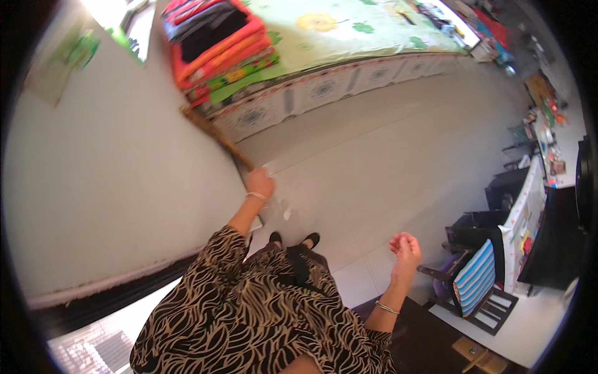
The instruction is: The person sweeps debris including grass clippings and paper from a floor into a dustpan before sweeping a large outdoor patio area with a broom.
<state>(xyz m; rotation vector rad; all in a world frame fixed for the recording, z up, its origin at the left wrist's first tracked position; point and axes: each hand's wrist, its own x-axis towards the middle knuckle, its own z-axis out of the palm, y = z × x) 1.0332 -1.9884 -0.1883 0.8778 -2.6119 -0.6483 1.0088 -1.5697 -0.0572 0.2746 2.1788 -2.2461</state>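
A long brown wooden stick [217, 135] slants up and left from my left hand [260, 183], which is shut around its lower end. The stick's far end lies near the corner of a bed base, below a stack of folded bedding [224, 46]. My right hand [405, 248] is raised over the floor at the right, fingers curled, with no object visible in it. Part of its palm is turned out of view.
A bed with a green flowered sheet [317, 37] stands ahead. A pale wall [117, 177] runs along the left. At the right are a wooden chair with a striped cushion [476, 278], a cluttered table [518, 224] and a dark tabletop [416, 332].
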